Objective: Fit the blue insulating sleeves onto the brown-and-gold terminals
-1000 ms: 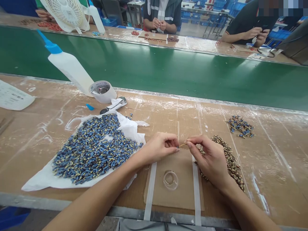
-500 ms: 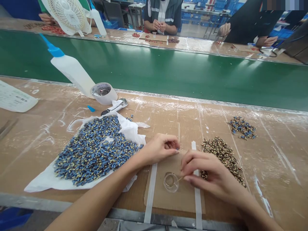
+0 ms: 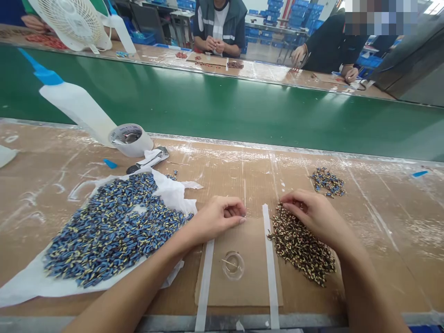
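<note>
Now the right hand (image 3: 317, 215) rests on the near edge of the pile of dark, gold-flecked parts (image 3: 302, 245), fingertips curled down into it; half a second earlier it held a thin stick at the small clear dish (image 3: 233, 265), and that stick now lies in the dish, so the hand has let it go and moved on to the loose parts. Whether the fingers have closed on a part cannot be told, since they cover their own tips. The left hand (image 3: 217, 217) has hardly shifted: it stays pinched, thumb against fingers, beside the taped cardboard mat (image 3: 243, 286), and what it pinches is too small to make out, though a tiny blue piece showed there a second ago. To its left the heap of blue and yellow parts (image 3: 107, 229) lies on white paper (image 3: 173, 194); a smaller cluster (image 3: 328, 181) sits beyond the right hand. Both forearms are cut off by the lower edge, and the glue bottle (image 3: 74, 106) leans behind a tape roll (image 3: 130, 138). Across the green belt (image 3: 243, 106), co-workers' hands are seen only partly
</note>
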Available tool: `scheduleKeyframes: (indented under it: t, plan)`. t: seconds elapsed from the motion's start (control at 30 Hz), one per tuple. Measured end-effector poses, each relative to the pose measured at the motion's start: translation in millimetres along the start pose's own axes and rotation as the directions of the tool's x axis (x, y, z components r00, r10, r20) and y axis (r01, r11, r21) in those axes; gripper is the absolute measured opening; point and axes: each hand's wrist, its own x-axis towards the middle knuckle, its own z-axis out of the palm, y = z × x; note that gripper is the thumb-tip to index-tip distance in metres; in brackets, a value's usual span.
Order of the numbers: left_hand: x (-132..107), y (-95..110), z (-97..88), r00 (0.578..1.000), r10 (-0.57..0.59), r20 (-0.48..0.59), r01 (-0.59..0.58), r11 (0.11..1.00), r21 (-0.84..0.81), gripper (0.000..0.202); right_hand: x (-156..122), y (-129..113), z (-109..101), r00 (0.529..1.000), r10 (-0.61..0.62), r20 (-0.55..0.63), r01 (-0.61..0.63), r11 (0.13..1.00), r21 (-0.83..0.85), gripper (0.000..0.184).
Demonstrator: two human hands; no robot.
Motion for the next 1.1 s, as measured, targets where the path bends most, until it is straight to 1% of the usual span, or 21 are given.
scheduleKeyframes:
  t: [0.07, 0.23, 0.3, 0.37, 0.4, 0.47, 0.53, 0.57, 0.6, 0.67, 0.73, 0.8, 0.87, 0.93, 1.0, 1.1]
  plan:
    - [0, 0, 0.7, 1.0, -0.001, -0.007, 0.001, 1.0, 0.001, 0.008, 1, 4, 7, 0.999, 0.009, 0.036, -0.008, 0.999, -0.034, 0.013]
    - [-1, -2, 2.6, 1.0, 0.004, -0.022, -0.004, 1.0, 0.0, 0.008, -1, -3, 27, 0.999, 0.024, 0.035, -0.017, 0.983, -0.185, 0.009]
    - [-2, -3, 3.1, 0.999, 0.018, -0.039, -0.019, 1.0, -0.006, 0.008, -1, -3, 31, 0.999, 0.031, 0.032, -0.022, 0.969, -0.246, 0.011]
    - [-2, -3, 3.4, 0.998, 0.028, -0.049, -0.029, 0.999, -0.014, 0.008, -1, -2, 30, 1.0, 0.012, 0.014, -0.008, 0.967, -0.255, 0.015]
    - [-2, -3, 3.5, 0.998, 0.029, -0.052, -0.03, 0.999, -0.017, 0.009, -1, -2, 28, 1.0, -0.001, 0.004, 0.002, 0.973, -0.23, 0.017]
    - [-2, -4, 4.1, 0.998, 0.026, -0.059, -0.028, 0.999, -0.022, 0.01, 0, -4, 24, 1.0, -0.009, -0.02, 0.006, 0.992, -0.123, 0.019]
    - [-2, -4, 6.2, 0.998, 0.018, -0.067, -0.02, 0.999, -0.04, 0.013, 0, -11, 21, 0.999, 0.019, -0.045, -0.017, 0.999, 0.047, 0.019]
    - [-2, -5, 7.9, 0.997, 0.015, -0.071, -0.019, 0.998, -0.055, 0.015, 0, -15, 20, 0.998, 0.043, -0.047, -0.035, 0.988, 0.151, 0.019]
    - [-2, -5, 10.0, 0.997, 0.013, -0.074, -0.019, 0.997, -0.071, 0.016, -1, -20, 19, 0.997, 0.069, -0.039, -0.057, 0.964, 0.259, 0.019]
    - [-3, -5, 14.8, 0.997, 0.015, -0.08, -0.023, 0.994, -0.104, 0.017, -1, -31, 22, 0.992, 0.125, 0.011, -0.117, 0.884, 0.453, 0.02]
    - [-3, -5, 19.2, 0.996, 0.018, -0.087, -0.03, 0.99, -0.14, 0.018, -1, -39, 27, 0.982, 0.178, 0.06, -0.18, 0.794, 0.581, 0.021]
    - [-4, -3, 21.8, 0.995, 0.027, -0.096, -0.042, 0.986, -0.159, 0.018, 0, -45, 34, 0.973, 0.222, 0.064, -0.21, 0.733, 0.647, 0.022]
    - [-5, 0, 22.3, 0.99, 0.053, -0.129, -0.069, 0.99, -0.122, 0.018, 1, -47, 41, 0.969, 0.244, 0.048, -0.211, 0.702, 0.68, 0.024]
    - [-5, 1, 21.4, 0.981, 0.085, -0.176, -0.096, 0.994, -0.053, 0.018, 2, -47, 46, 0.97, 0.238, 0.047, -0.203, 0.689, 0.696, 0.025]
    - [-5, 1, 20.6, 0.973, 0.099, -0.211, -0.105, 0.994, -0.019, 0.018, 3, -47, 50, 0.973, 0.225, 0.054, -0.198, 0.685, 0.701, 0.026]
    - [-4, -1, 21.0, 0.97, 0.091, -0.226, -0.107, 0.992, -0.06, 0.021, 1, -48, 52, 0.975, 0.219, 0.049, -0.189, 0.685, 0.704, 0.026]
